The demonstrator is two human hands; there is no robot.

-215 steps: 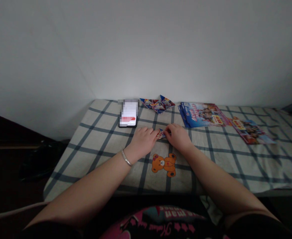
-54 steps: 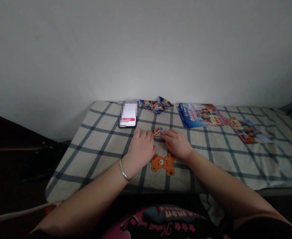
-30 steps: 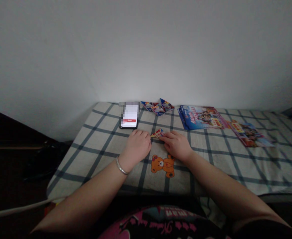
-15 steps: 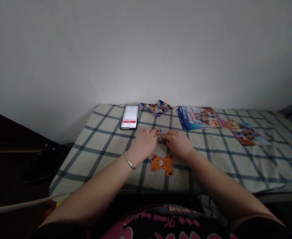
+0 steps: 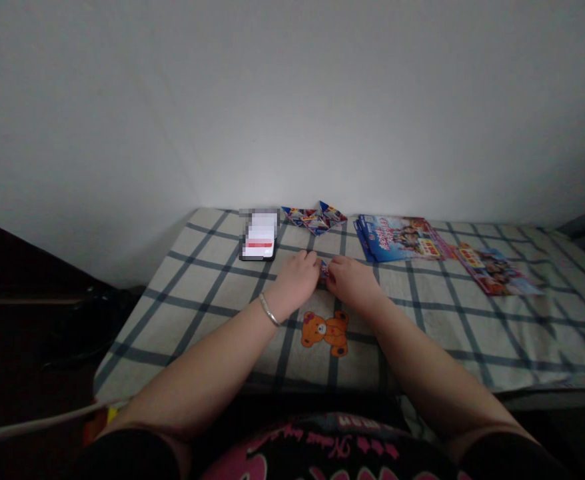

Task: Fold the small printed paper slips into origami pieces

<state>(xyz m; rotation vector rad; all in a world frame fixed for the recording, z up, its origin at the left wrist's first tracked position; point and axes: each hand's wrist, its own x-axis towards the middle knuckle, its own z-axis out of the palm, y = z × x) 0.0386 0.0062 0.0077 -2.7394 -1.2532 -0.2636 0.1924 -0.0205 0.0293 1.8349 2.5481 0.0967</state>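
Observation:
Both my hands meet over the checked cloth, closed around a small folded piece of printed paper [image 5: 324,269]. Only a narrow blue and red strip of it shows between my fingers. My left hand [image 5: 298,279], with a silver bangle on its wrist, presses in from the left with curled fingers. From the other side my right hand [image 5: 353,283] pinches the paper, thumb and fingertips together. Just beyond my hands lie folded paper pieces [image 5: 316,219] with the same kind of colourful print, shaped into triangles.
A phone [image 5: 259,235] with a lit, partly blurred screen lies left of the folded pieces. Printed flyers [image 5: 397,239] are stacked at the right, and more flyers [image 5: 495,268] lie beyond. The checked tablecloth [image 5: 212,280] carries an orange bear picture [image 5: 324,333]. A white wall [image 5: 292,107] rises behind.
My left hand has shifted slightly right and away from me, closer to my right hand. Less of the folded paper shows between them now.

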